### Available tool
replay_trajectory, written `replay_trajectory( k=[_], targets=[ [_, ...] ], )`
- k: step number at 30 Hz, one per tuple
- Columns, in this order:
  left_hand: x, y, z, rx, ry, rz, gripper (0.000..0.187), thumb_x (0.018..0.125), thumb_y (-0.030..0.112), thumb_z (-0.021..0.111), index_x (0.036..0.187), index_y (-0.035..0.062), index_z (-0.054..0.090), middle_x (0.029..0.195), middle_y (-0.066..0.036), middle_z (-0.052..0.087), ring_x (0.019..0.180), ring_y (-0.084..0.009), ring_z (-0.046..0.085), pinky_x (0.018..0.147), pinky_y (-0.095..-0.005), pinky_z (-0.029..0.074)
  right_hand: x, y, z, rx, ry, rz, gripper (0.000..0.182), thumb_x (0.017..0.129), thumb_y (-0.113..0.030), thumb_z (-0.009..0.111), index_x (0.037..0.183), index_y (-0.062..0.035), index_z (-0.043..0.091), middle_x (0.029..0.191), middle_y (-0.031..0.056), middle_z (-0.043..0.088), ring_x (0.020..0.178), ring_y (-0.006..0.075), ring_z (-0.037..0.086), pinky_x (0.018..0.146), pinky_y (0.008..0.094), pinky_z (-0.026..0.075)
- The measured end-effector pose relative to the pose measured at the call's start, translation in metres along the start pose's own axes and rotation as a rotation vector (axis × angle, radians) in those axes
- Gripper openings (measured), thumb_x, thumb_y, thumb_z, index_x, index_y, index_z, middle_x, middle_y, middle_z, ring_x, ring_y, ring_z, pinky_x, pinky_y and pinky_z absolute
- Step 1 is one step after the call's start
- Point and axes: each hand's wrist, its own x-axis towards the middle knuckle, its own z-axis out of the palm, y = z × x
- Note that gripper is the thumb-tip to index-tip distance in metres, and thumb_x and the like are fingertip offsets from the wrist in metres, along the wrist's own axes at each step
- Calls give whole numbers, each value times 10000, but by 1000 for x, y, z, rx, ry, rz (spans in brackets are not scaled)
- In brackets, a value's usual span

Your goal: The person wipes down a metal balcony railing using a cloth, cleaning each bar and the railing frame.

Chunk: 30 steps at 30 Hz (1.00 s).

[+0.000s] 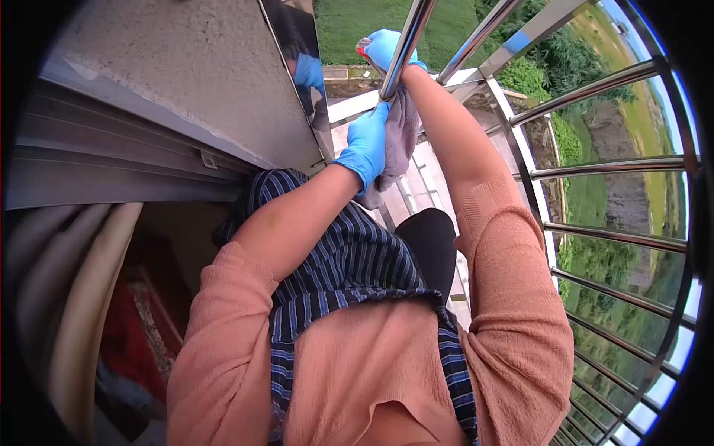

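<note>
Both of my hands wear blue gloves and are at the metal railing bars. My left hand (364, 143) is closed round the grey cloth (401, 130), just below the foot of a shiny vertical bar (407, 48). The cloth hangs down between my forearms. My right hand (392, 52) reaches past that bar, its fingers curled round a thinner piece; a bit of grey and red shows at its fingertips, too small to name.
A rough concrete wall (171, 67) with a glossy dark panel (297, 44) stands at the left. More railing bars (610, 169) curve down the right side. Tiled floor (431, 175) lies below, grass (357, 30) beyond. Curtains (93, 297) hang at the lower left.
</note>
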Motion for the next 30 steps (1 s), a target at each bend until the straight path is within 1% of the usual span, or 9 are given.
replay_trajectory(
  k=[6, 12, 15, 17, 19, 22, 27, 28, 30],
  targets=[
    [-5, 6, 7, 168, 50, 51, 415, 898, 354, 560, 1079, -13, 628, 939, -109, 665, 793, -175, 571, 756, -332, 455, 13, 12, 19, -25, -50, -84, 233, 732, -262, 591, 817, -67, 687, 866, 176, 659, 822, 353, 627, 753, 413, 499],
    [-10, -42, -15, 412, 10, 1, 460, 906, 402, 515, 1081, -13, 611, 945, -185, 650, 806, -298, 595, 783, -365, 454, -24, -2, -3, -51, -16, -198, 319, 702, -305, 624, 932, -86, 650, 865, 156, 663, 811, 357, 629, 740, 414, 500],
    [-18, -50, -22, 545, 21, 23, 477, 913, 410, 492, 1080, -22, 605, 957, -208, 644, 852, -328, 605, 802, -382, 452, -58, 0, -32, -122, 74, -200, 354, 698, -373, 660, 955, -130, 662, 841, 137, 668, 788, 318, 646, 704, 400, 502],
    [-12, -68, -29, 572, -11, 8, 484, 915, 421, 479, 1069, -19, 610, 972, -210, 644, 879, -334, 612, 812, -387, 452, -69, 3, -24, -216, 280, -152, 180, 703, -286, 651, 817, -148, 671, 794, 121, 658, 733, 296, 639, 641, 403, 490],
    [-21, -79, -35, 594, -16, -14, 491, 916, 429, 473, 1047, -21, 619, 962, -203, 650, 871, -336, 615, 808, -386, 455, -94, 6, -21, -171, 483, -224, 169, 722, -266, 637, 835, -148, 681, 787, 107, 661, 738, 301, 637, 629, 403, 484],
    [-15, -98, -44, 1032, 192, 27, 472, 902, 422, 519, 992, -25, 640, 873, -160, 664, 782, -265, 617, 747, -362, 469, -148, 7, -27, 102, 511, 101, 206, 790, -287, 624, 898, -120, 678, 808, 139, 658, 711, 299, 630, 623, 386, 477],
    [-41, -47, -19, 200, 172, 276, 314, 861, 290, 642, 928, -16, 664, 761, -67, 650, 672, -120, 552, 653, -297, 470, -220, 39, -42, 726, 496, 372, 269, 858, -251, 646, 953, 0, 650, 733, 8, 636, 660, 59, 517, 621, 244, 441],
    [-44, -24, -16, 155, 199, 341, 300, 859, 279, 644, 926, -12, 666, 765, -66, 656, 671, -119, 557, 652, -292, 471, -230, 48, -38, 784, 468, 369, 250, 857, -209, 646, 941, 27, 648, 739, -28, 596, 687, 38, 488, 635, 212, 425],
    [-38, 3, -19, 192, 261, 464, 272, 850, 266, 651, 919, 3, 671, 774, -73, 668, 671, -128, 575, 653, -288, 474, -252, 40, -39, 820, 369, 366, 282, 848, -265, 645, 964, -8, 652, 761, 27, 623, 705, 82, 525, 674, 248, 444]
  ],
)
